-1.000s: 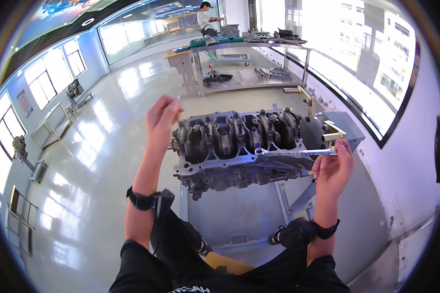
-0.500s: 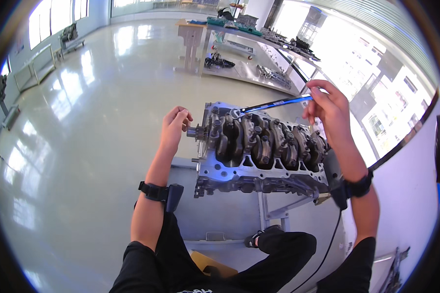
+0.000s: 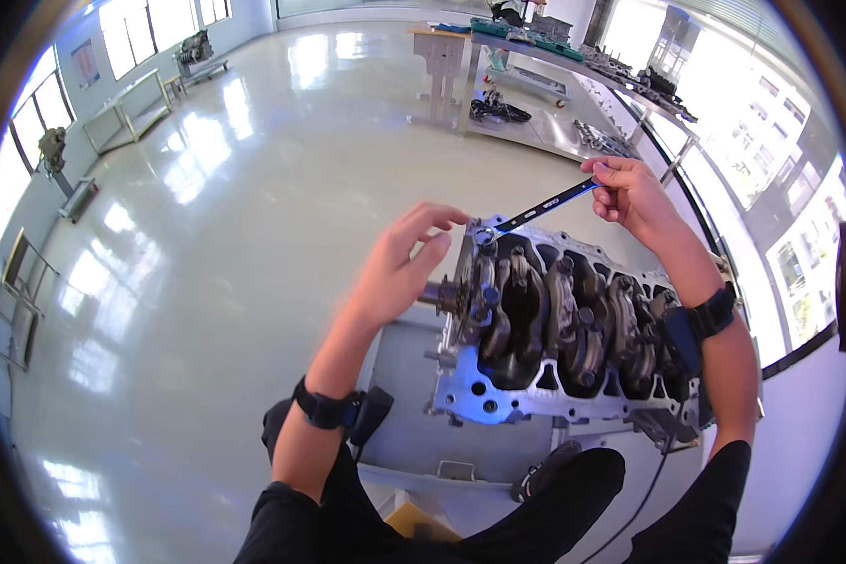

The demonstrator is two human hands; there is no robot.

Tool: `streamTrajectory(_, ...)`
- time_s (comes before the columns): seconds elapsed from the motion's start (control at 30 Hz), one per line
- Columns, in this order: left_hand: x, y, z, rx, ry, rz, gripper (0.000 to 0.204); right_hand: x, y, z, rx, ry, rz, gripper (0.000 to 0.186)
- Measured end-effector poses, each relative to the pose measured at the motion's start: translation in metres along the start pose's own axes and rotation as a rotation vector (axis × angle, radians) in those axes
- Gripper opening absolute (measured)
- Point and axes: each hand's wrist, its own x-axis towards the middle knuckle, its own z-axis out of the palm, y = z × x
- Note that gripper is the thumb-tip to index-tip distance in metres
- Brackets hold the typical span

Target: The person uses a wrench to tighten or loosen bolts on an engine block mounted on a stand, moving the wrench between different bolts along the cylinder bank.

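Observation:
A dark ring wrench point(image 3: 547, 204) slants down from my right hand point(image 3: 633, 195), whose fingers pinch its upper end. The wrench's ring end sits at a bolt on the far left corner of an engine block point(image 3: 461, 381). My left hand point(image 3: 399, 263) is open, its fingers stretched toward that corner, close to the ring end; I cannot tell whether they touch it. Below this hand the crankshaft nose point(image 3: 439, 295) sticks out of the block. The crankshaft point(image 3: 587, 350) lies exposed along the top, under several bolted bearing caps.
The block rests on a stand above a grey tray point(image 3: 404, 376). Beyond it, a metal workbench point(image 3: 536, 132) carries engine parts and teal cases, with dark cables on its lower shelf. Windows run along the right. Another engine point(image 3: 195, 47) stands far left. Straps with black devices circle both forearms.
The wrench's ring end has moved from over the bearing caps to the far left corner bolt. My left hand has left the crankshaft nose, opened and reached forward. The whole view has shifted.

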Motion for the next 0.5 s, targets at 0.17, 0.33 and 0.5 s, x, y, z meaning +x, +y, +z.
streamTrajectory(0.17, 0.006, -0.007, -0.002, -0.033, -0.067, 0.057, 0.026, 0.005, -0.02, 0.003, -0.095, -0.03, 0.027, 0.02)
streamTrajectory(0.33, 0.012, -0.021, 0.007, -0.272, -0.103, -0.029, 0.022, -0.019, -0.024, 0.01, -0.114, 0.077, 0.114, 0.018)
streamTrajectory(0.5, 0.016, -0.027, 0.016, -0.334, -0.054, -0.055, 0.016, -0.057, -0.025, 0.022, -0.13, 0.17, 0.196, 0.018)
